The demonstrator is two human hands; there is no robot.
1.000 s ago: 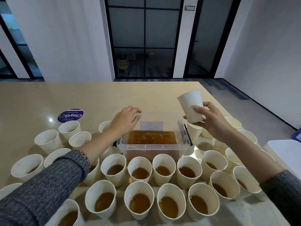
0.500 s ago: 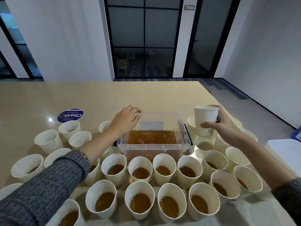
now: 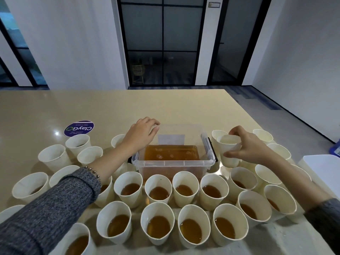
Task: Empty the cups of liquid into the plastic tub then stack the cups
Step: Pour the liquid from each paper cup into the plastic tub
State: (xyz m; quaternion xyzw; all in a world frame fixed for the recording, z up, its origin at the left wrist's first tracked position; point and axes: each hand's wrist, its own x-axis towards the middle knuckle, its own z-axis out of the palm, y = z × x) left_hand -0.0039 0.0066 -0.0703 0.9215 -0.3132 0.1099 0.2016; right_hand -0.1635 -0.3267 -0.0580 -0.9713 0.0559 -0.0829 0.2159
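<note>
A clear plastic tub (image 3: 174, 163) partly filled with brown liquid stands mid-table. My left hand (image 3: 140, 134) rests with curled fingers on the tub's far left rim. My right hand (image 3: 247, 147) grips an empty white paper cup (image 3: 229, 150) upright, just right of the tub, low among other cups. Two rows of cups holding brown liquid (image 3: 159, 193) stand in front of the tub. Empty cups (image 3: 54, 157) stand at the left and more cups (image 3: 278, 150) at the right.
A round purple sticker (image 3: 79, 128) lies on the beige table (image 3: 110, 107) behind the left cups. A white lid or tray (image 3: 323, 170) lies at the right edge. The table's right edge drops to grey floor.
My right hand has brought the empty cup from a tilted position above the tub's right side down to an upright position among the right-hand cups. My left hand has stayed on the tub.
</note>
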